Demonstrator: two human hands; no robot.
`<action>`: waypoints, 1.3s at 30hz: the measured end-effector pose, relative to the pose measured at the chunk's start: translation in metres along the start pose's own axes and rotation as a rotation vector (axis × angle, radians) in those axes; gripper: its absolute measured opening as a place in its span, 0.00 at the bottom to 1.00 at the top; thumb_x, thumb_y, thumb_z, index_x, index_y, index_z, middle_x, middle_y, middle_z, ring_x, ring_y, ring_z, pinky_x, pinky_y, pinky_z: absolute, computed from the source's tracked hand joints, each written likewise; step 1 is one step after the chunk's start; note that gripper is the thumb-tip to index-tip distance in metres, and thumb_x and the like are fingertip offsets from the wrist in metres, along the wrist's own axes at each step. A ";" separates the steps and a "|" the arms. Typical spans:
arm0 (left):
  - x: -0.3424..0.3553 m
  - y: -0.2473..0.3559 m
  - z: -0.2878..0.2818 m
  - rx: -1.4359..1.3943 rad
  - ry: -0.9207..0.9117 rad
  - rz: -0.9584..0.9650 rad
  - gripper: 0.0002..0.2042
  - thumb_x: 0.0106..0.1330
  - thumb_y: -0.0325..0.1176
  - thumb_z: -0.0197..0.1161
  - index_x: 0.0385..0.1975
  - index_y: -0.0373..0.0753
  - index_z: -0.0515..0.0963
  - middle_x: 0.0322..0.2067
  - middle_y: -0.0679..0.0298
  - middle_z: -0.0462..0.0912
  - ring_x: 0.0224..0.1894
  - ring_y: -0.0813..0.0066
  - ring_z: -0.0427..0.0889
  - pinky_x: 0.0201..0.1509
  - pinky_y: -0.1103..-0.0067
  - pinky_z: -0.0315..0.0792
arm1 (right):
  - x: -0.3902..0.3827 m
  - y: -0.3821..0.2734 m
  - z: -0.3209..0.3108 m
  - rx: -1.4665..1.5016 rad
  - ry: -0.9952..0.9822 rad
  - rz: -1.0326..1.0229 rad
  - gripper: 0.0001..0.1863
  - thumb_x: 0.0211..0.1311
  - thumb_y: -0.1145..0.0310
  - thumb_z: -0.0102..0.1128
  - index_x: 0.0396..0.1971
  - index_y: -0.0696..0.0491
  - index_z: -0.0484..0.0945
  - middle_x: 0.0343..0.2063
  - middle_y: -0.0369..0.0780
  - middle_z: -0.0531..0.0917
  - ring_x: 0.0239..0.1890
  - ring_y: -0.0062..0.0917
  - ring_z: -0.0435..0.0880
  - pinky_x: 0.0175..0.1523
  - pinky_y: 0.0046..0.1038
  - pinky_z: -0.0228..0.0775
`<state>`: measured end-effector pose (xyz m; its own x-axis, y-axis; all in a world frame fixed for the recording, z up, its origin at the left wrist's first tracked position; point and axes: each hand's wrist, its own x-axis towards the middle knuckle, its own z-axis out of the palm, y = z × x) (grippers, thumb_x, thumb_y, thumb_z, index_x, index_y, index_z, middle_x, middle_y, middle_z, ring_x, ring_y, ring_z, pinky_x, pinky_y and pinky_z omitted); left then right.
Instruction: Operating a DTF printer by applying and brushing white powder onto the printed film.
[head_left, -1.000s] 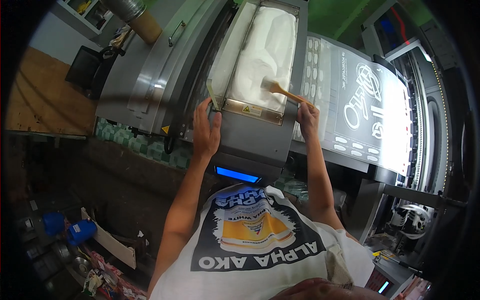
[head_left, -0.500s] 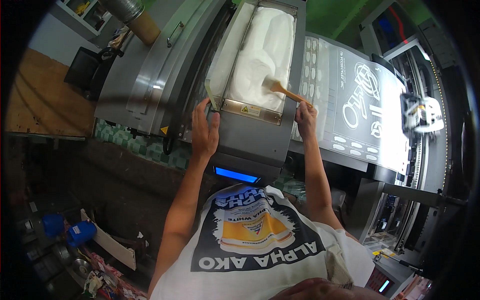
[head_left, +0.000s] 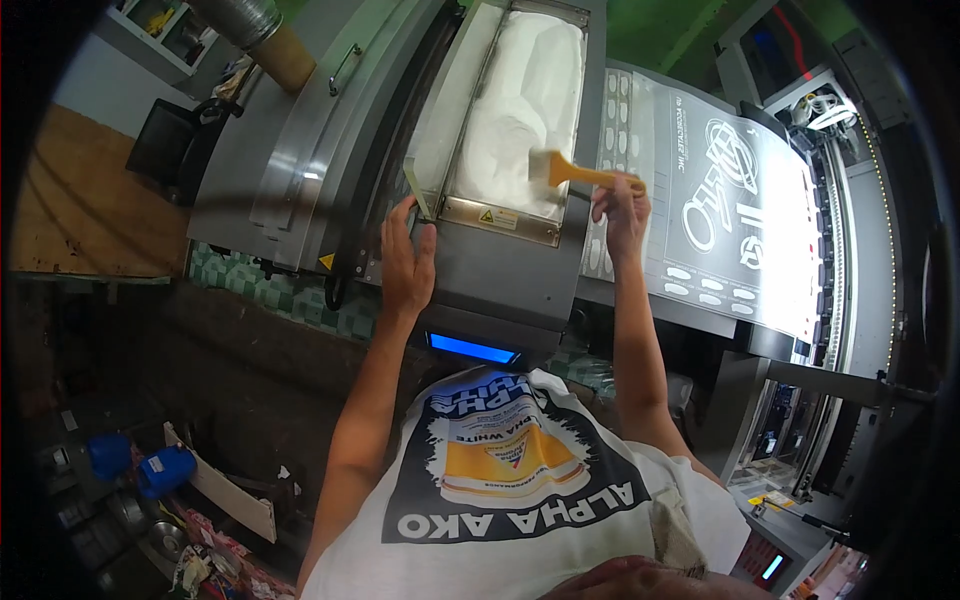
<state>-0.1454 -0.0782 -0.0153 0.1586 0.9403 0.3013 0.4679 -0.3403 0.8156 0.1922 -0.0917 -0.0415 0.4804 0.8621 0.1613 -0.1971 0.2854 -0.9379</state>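
White powder (head_left: 525,95) lies heaped and smoothed in hollows inside a long metal tray (head_left: 505,222) set in a grey machine. My right hand (head_left: 625,215) grips the wooden handle of a flat brush (head_left: 572,172). The brush lies nearly level over the tray's right side, its pale bristles pointing left; they blur a little, and I cannot tell whether they touch the powder. My left hand (head_left: 407,265) is open, fingers stretched out, at the near corner of the raised lid (head_left: 418,188) along the tray's left side. Its fingertips rest by the lid's edge.
To the right, a printed film sheet (head_left: 715,200) with white designs runs out of a brightly lit printer with a carriage (head_left: 825,112). A grey hooded machine (head_left: 300,150) stands left. A blue-lit screen (head_left: 472,349) faces me. Blue containers (head_left: 165,470) sit lower left.
My right hand has shifted up and slightly right, turning the brush from a slant to nearly level. The printer's carriage has slid toward the far end. My left hand stays in place.
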 end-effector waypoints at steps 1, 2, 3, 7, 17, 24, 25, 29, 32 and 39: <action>0.000 0.000 -0.001 -0.005 -0.001 -0.008 0.30 0.81 0.54 0.47 0.67 0.31 0.65 0.64 0.46 0.71 0.68 0.45 0.67 0.73 0.58 0.59 | 0.007 -0.008 0.002 0.033 -0.027 -0.031 0.18 0.78 0.58 0.56 0.51 0.60 0.76 0.27 0.43 0.83 0.18 0.22 0.79 0.24 0.22 0.73; -0.001 -0.001 0.000 -0.006 -0.004 -0.007 0.30 0.81 0.54 0.47 0.67 0.31 0.65 0.64 0.46 0.71 0.68 0.45 0.67 0.73 0.58 0.59 | 0.012 -0.015 0.005 0.031 -0.024 -0.032 0.18 0.78 0.58 0.56 0.51 0.60 0.76 0.27 0.43 0.83 0.18 0.22 0.79 0.24 0.22 0.73; -0.001 -0.003 0.000 -0.008 0.000 -0.001 0.30 0.81 0.54 0.47 0.67 0.31 0.65 0.64 0.46 0.71 0.68 0.45 0.67 0.73 0.58 0.59 | 0.016 -0.024 0.010 0.024 0.008 -0.066 0.18 0.77 0.59 0.56 0.50 0.60 0.76 0.26 0.43 0.83 0.18 0.23 0.80 0.25 0.22 0.74; -0.001 0.003 -0.002 -0.013 0.004 -0.015 0.30 0.81 0.53 0.47 0.67 0.32 0.65 0.64 0.47 0.71 0.68 0.46 0.67 0.73 0.58 0.59 | 0.027 -0.050 0.012 -0.014 0.079 -0.108 0.16 0.78 0.59 0.53 0.46 0.60 0.76 0.24 0.42 0.82 0.18 0.24 0.81 0.24 0.23 0.75; 0.000 0.001 -0.002 -0.002 0.008 0.017 0.29 0.81 0.52 0.47 0.67 0.33 0.66 0.64 0.47 0.71 0.68 0.46 0.67 0.73 0.58 0.59 | 0.018 -0.044 0.002 -0.176 0.174 -0.043 0.14 0.76 0.61 0.51 0.41 0.58 0.77 0.19 0.39 0.78 0.15 0.19 0.74 0.19 0.19 0.66; -0.001 -0.006 0.000 0.004 0.003 0.015 0.29 0.81 0.53 0.48 0.67 0.32 0.66 0.63 0.46 0.71 0.67 0.45 0.68 0.73 0.59 0.59 | 0.021 -0.052 0.023 -0.077 0.109 -0.090 0.14 0.77 0.59 0.54 0.42 0.57 0.76 0.20 0.38 0.78 0.15 0.18 0.74 0.20 0.19 0.66; -0.001 -0.006 0.000 -0.005 0.007 0.016 0.29 0.81 0.53 0.48 0.67 0.31 0.66 0.63 0.46 0.71 0.67 0.45 0.68 0.73 0.59 0.59 | 0.023 -0.054 0.019 -0.091 0.127 -0.106 0.14 0.77 0.60 0.54 0.42 0.56 0.77 0.20 0.38 0.78 0.16 0.17 0.75 0.20 0.19 0.66; -0.001 -0.001 -0.001 0.004 0.021 0.013 0.29 0.81 0.52 0.48 0.67 0.31 0.66 0.62 0.46 0.72 0.67 0.45 0.68 0.72 0.58 0.59 | 0.021 -0.054 0.000 -0.107 0.186 -0.111 0.12 0.76 0.61 0.54 0.41 0.56 0.76 0.19 0.37 0.76 0.15 0.16 0.72 0.19 0.18 0.64; 0.000 0.004 -0.001 -0.004 0.012 0.014 0.28 0.80 0.51 0.49 0.67 0.32 0.66 0.62 0.46 0.72 0.67 0.45 0.68 0.72 0.58 0.60 | 0.015 -0.042 -0.009 -0.151 0.235 -0.084 0.11 0.76 0.62 0.53 0.40 0.56 0.76 0.19 0.36 0.76 0.15 0.15 0.70 0.19 0.18 0.62; -0.001 -0.002 -0.003 -0.010 -0.009 0.005 0.29 0.80 0.52 0.48 0.67 0.32 0.66 0.63 0.46 0.71 0.67 0.46 0.68 0.73 0.59 0.59 | 0.018 -0.060 0.029 -0.126 0.176 -0.121 0.11 0.77 0.64 0.52 0.40 0.56 0.76 0.18 0.35 0.75 0.15 0.14 0.70 0.19 0.16 0.59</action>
<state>-0.1489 -0.0782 -0.0162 0.1686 0.9385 0.3014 0.4584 -0.3454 0.8189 0.1883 -0.0809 0.0264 0.6375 0.7355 0.2294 -0.0262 0.3183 -0.9476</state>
